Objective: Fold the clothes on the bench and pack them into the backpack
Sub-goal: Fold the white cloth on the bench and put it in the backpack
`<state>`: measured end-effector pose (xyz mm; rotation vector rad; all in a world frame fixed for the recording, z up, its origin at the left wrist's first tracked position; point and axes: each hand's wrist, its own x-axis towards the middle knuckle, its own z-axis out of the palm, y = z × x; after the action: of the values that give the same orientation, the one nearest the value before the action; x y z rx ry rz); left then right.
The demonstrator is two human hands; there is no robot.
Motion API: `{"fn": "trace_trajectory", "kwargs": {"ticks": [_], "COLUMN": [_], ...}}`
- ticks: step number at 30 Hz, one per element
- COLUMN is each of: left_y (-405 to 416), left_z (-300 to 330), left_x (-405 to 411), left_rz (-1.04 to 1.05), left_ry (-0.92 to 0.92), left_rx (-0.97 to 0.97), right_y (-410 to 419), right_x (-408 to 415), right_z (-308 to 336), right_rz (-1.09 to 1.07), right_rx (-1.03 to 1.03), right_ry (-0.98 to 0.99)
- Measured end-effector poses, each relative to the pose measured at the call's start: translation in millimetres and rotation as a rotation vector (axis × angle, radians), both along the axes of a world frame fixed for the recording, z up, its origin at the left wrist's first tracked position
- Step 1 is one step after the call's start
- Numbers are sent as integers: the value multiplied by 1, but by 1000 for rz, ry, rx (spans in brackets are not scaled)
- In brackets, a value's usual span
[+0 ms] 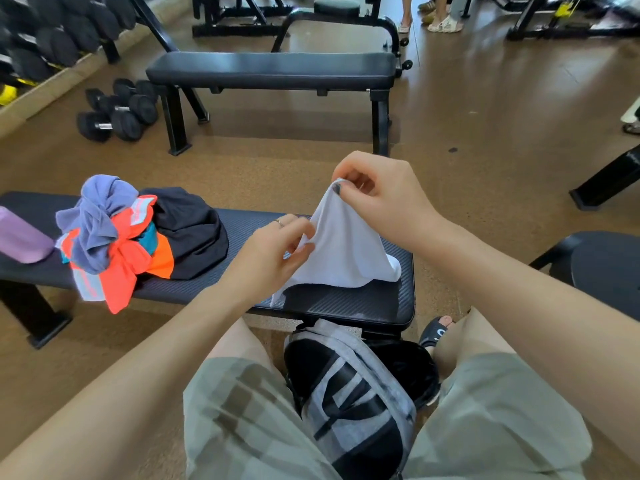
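Now I'm pinching white cloth (346, 251) in both hands, right hand (377, 188) higher, left hand (277, 251) lower | hanging over bench (381, 299) right end | backpack (349, 393) interior hidden

Occlusions and cut-offs, head view

Purple item (21, 239) cut by left edge, type unclear. Surface (363, 303) left end runs out of frame; its middle is hidden under the clothes pile (138, 237), garments tangled, count unclear. White cloth (343, 251) top corner hidden inside right hand (381, 188) fingers, side edge hidden in left hand (277, 251); garment type unclear. Backpack (349, 403) bottom cut by lower edge, sides hidden by legs, interior dark. Background people (436, 15) cut off above the legs. Dumbbell rack (52, 32) cut by the top-left corner.
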<state>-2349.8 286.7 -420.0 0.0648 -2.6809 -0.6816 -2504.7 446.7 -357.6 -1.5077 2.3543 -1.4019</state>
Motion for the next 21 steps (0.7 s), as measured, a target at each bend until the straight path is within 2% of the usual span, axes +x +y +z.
{"fn": "trace_trajectory", "kwargs": {"ticks": [5, 11, 15, 21], "left_y": [-10, -34, -50, -70], "left_z": [-15, -30, -22, 16], "left_x": [10, 30, 35, 24], "left_rz": [-2, 7, 63, 204], "left_ry": [-90, -176, -148, 48], "left_rx": [-191, -345, -324, -169], "right_y": [1, 13, 24, 26], "right_x": [-10, -44, -66, -79], "right_z": [11, 12, 6, 0], "right_rz": [-106, -336, -480, -508], "right_rx": [-106, -112, -98, -27], "right_ry": [6, -9, -69, -152]}}
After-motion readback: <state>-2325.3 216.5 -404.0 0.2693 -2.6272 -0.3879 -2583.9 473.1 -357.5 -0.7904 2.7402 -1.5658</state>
